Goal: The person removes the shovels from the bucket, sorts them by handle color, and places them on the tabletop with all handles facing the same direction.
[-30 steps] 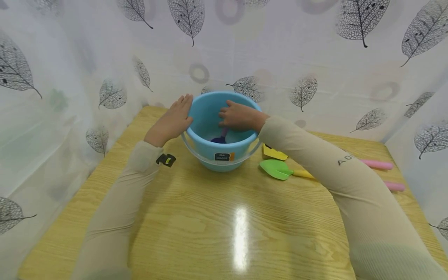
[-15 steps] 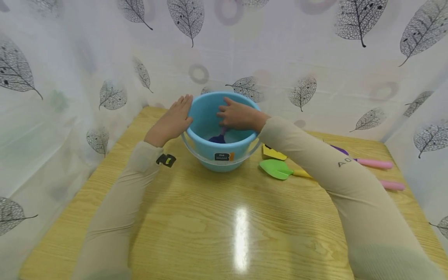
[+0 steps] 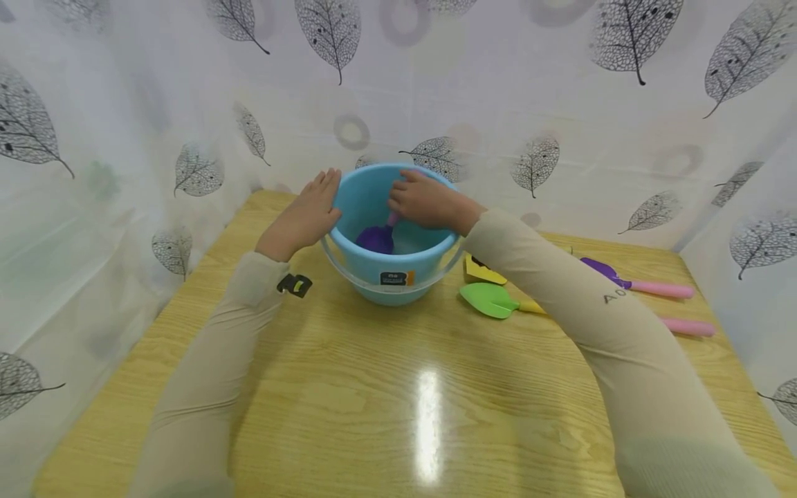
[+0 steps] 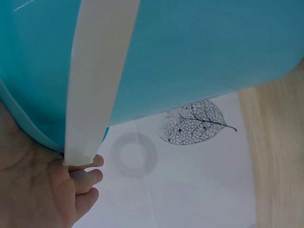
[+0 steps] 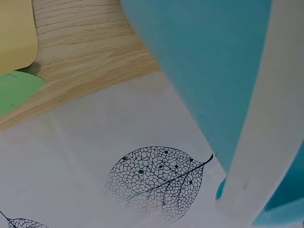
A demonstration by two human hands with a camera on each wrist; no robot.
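A light blue bucket (image 3: 395,271) with a pale carrying handle (image 3: 349,277) stands upright on the wooden table. My left hand (image 3: 305,216) lies straight-fingered against the bucket's left rim; in the left wrist view, the same hand (image 4: 40,185) shows its palm at the rim. Inside the bucket, my right hand (image 3: 426,199) grips the pink handle of a small shovel with a rounded purple blade (image 3: 376,240). The blade points down and left, low in the bucket. From the right wrist, only the bucket's outside wall (image 5: 204,61) shows; the hand is hidden there.
Right of the bucket lie a green trowel (image 3: 488,300) with a yellow handle and a yellow tool head (image 3: 484,270). Farther right are a purple garden tool (image 3: 600,268) with a pink handle and another pink handle (image 3: 688,326), partly under my sleeve. A leaf-patterned curtain (image 3: 486,83) hangs behind.
The shovel's purple blade has swung left inside the bucket and more of it shows. The right hand has turned slightly with its fingers more curled. The left hand stays at the rim.
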